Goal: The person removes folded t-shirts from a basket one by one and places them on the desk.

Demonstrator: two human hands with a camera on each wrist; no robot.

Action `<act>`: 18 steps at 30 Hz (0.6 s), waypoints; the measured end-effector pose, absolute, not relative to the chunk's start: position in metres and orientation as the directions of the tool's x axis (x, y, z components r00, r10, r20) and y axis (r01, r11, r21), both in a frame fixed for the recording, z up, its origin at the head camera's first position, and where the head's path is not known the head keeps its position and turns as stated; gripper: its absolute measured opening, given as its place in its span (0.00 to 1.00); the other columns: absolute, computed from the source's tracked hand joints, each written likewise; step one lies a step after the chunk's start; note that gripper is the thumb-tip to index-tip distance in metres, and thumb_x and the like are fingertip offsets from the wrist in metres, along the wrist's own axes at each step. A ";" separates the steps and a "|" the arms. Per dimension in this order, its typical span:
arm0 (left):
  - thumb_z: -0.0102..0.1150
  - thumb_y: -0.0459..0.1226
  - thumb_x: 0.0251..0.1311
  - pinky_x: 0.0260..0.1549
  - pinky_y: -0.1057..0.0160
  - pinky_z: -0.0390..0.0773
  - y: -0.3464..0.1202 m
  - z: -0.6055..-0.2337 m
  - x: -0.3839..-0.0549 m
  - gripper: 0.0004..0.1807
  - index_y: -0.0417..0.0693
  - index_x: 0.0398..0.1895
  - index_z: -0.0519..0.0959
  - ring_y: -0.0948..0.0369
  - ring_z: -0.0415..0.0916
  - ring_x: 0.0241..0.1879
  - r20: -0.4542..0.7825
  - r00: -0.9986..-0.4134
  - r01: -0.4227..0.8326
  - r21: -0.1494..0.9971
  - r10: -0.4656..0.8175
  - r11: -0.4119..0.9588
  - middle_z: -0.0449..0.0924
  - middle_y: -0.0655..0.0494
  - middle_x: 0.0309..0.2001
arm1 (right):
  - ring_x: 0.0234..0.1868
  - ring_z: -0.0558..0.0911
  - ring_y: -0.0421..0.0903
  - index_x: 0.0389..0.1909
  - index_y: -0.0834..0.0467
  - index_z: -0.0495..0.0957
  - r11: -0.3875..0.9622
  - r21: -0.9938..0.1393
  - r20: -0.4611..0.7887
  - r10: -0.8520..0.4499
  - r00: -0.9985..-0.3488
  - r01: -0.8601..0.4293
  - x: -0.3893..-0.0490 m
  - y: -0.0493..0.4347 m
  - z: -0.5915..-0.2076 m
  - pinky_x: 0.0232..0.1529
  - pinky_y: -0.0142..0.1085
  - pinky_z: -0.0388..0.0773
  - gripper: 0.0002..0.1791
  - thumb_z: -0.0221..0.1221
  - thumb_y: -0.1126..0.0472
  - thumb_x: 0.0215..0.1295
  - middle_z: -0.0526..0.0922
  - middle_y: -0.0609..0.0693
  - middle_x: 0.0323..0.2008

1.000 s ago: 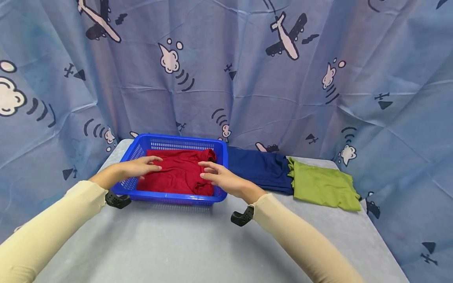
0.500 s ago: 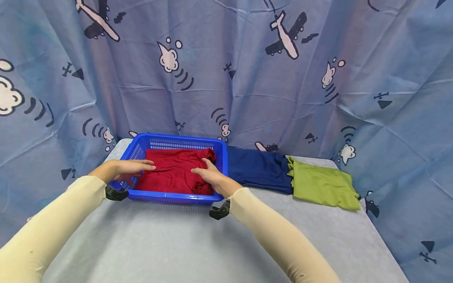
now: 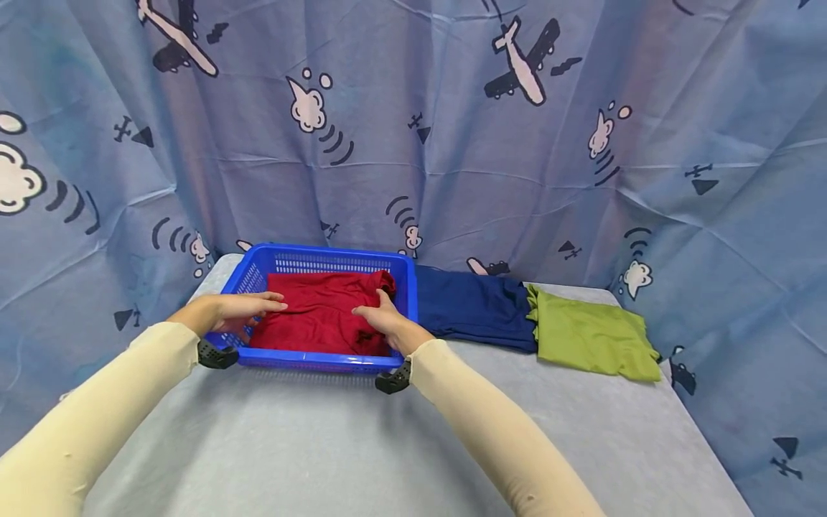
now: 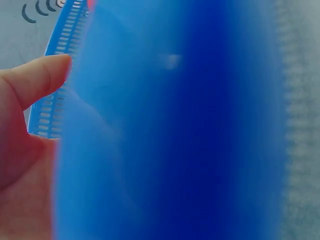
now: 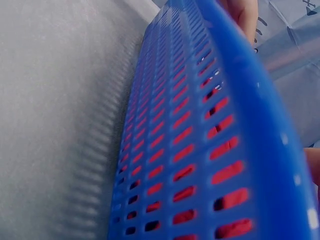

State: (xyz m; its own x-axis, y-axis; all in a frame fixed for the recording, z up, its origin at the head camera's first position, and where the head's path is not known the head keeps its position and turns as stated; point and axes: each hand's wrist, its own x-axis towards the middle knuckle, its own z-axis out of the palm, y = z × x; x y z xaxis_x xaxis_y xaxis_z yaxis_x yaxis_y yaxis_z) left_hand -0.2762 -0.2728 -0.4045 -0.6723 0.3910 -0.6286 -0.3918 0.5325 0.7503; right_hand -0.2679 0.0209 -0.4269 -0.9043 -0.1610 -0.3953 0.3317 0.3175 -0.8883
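A folded red cloth garment (image 3: 316, 309) lies in a blue plastic basket (image 3: 310, 357) with perforated walls. My left hand (image 3: 234, 311) reaches over the basket's left side, fingers extended along the cloth's left end. At the right end, my right hand (image 3: 390, 323) reaches in with its thumb and a finger spread apart; its other fingers are hidden. In the left wrist view, a straight thumb (image 4: 45, 75) shows beside the blurred blue rim. Red cloth (image 5: 227, 172) shows through the slots in the right wrist view, where the basket wall covers most of the hand.
Right of the basket lies a folded navy cloth (image 3: 474, 309), with a folded green cloth (image 3: 594, 334) beside it. All stand on a light grey table (image 3: 310, 438). A blue curtain (image 3: 362, 143) printed with airplanes hangs behind and at the sides.
My right hand has moved left and down, into the basket's right end. My left hand has shifted slightly left and lower. The garment and basket have hardly moved.
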 end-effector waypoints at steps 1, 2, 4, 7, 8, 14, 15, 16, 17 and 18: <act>0.42 0.50 0.76 0.66 0.24 0.58 -0.273 -0.404 -0.276 0.45 0.45 0.81 0.30 0.24 0.34 0.76 -0.629 -0.672 -0.395 0.751 0.391 0.529 0.23 0.28 0.79 | 0.62 0.74 0.54 0.82 0.49 0.43 0.320 -0.884 -0.406 -0.165 -0.899 0.340 -0.267 0.021 -0.426 0.70 0.54 0.67 0.47 0.59 0.54 0.68 0.58 0.59 0.78; 0.42 0.50 0.76 0.67 0.25 0.58 -0.274 -0.405 -0.276 0.45 0.46 0.81 0.29 0.24 0.34 0.75 -0.628 -0.671 -0.401 0.754 0.393 0.521 0.22 0.29 0.79 | 0.50 0.77 0.51 0.82 0.48 0.42 0.324 -0.879 -0.417 -0.168 -0.893 0.350 -0.267 0.021 -0.426 0.64 0.50 0.71 0.48 0.59 0.53 0.68 0.60 0.59 0.76; 0.43 0.49 0.76 0.68 0.27 0.58 -0.274 -0.406 -0.276 0.46 0.47 0.81 0.28 0.25 0.34 0.76 -0.624 -0.673 -0.413 0.762 0.397 0.498 0.22 0.30 0.79 | 0.30 0.70 0.44 0.82 0.46 0.40 0.314 -0.873 -0.443 -0.190 -0.876 0.373 -0.267 0.021 -0.425 0.49 0.40 0.72 0.49 0.59 0.53 0.69 0.63 0.59 0.73; 0.42 0.48 0.77 0.72 0.30 0.56 -0.275 -0.408 -0.276 0.44 0.49 0.82 0.28 0.26 0.34 0.76 -0.613 -0.674 -0.409 0.774 0.412 0.483 0.24 0.30 0.79 | 0.23 0.59 0.42 0.83 0.42 0.35 0.290 -0.865 -0.481 -0.242 -0.843 0.411 -0.268 0.022 -0.425 0.40 0.37 0.63 0.51 0.59 0.53 0.70 0.62 0.59 0.71; 0.41 0.47 0.77 0.73 0.31 0.55 -0.275 -0.409 -0.275 0.43 0.49 0.82 0.29 0.26 0.34 0.77 -0.607 -0.674 -0.404 0.780 0.422 0.478 0.25 0.31 0.80 | 0.24 0.60 0.43 0.82 0.41 0.34 0.287 -0.861 -0.491 -0.259 -0.832 0.419 -0.268 0.023 -0.425 0.43 0.37 0.64 0.51 0.59 0.53 0.70 0.60 0.58 0.72; 0.41 0.47 0.78 0.74 0.32 0.50 -0.273 -0.414 -0.273 0.38 0.48 0.83 0.39 0.28 0.35 0.77 -0.570 -0.683 -0.296 0.788 0.458 0.539 0.28 0.32 0.80 | 0.71 0.65 0.56 0.82 0.43 0.43 0.361 -0.862 -0.473 -0.320 -0.821 0.356 -0.265 0.023 -0.427 0.78 0.59 0.54 0.47 0.59 0.52 0.70 0.50 0.58 0.81; 0.41 0.47 0.78 0.74 0.31 0.51 -0.273 -0.414 -0.273 0.38 0.48 0.83 0.41 0.28 0.36 0.77 -0.567 -0.687 -0.277 0.783 0.455 0.557 0.29 0.31 0.80 | 0.78 0.57 0.57 0.82 0.44 0.45 0.376 -0.863 -0.464 -0.326 -0.824 0.338 -0.265 0.023 -0.427 0.79 0.61 0.49 0.45 0.59 0.52 0.70 0.49 0.58 0.81; 0.42 0.47 0.78 0.73 0.30 0.51 -0.272 -0.415 -0.272 0.38 0.48 0.83 0.43 0.28 0.36 0.77 -0.567 -0.690 -0.270 0.778 0.449 0.568 0.29 0.31 0.80 | 0.80 0.53 0.58 0.82 0.45 0.47 0.392 -0.863 -0.456 -0.331 -0.826 0.318 -0.265 0.023 -0.428 0.79 0.62 0.47 0.44 0.59 0.52 0.70 0.49 0.57 0.81; 0.43 0.47 0.77 0.73 0.30 0.51 -0.271 -0.415 -0.272 0.37 0.48 0.83 0.43 0.28 0.36 0.77 -0.569 -0.691 -0.264 0.773 0.447 0.577 0.29 0.31 0.80 | 0.82 0.49 0.58 0.82 0.47 0.49 0.407 -0.861 -0.451 -0.335 -0.827 0.305 -0.265 0.023 -0.428 0.79 0.61 0.46 0.43 0.59 0.52 0.71 0.49 0.57 0.81; 0.44 0.47 0.77 0.73 0.29 0.51 -0.271 -0.415 -0.272 0.38 0.48 0.82 0.44 0.28 0.36 0.77 -0.570 -0.691 -0.262 0.770 0.445 0.581 0.29 0.31 0.80 | 0.82 0.48 0.58 0.81 0.48 0.51 0.416 -0.860 -0.448 -0.340 -0.826 0.296 -0.265 0.023 -0.429 0.79 0.61 0.45 0.42 0.59 0.52 0.71 0.50 0.58 0.81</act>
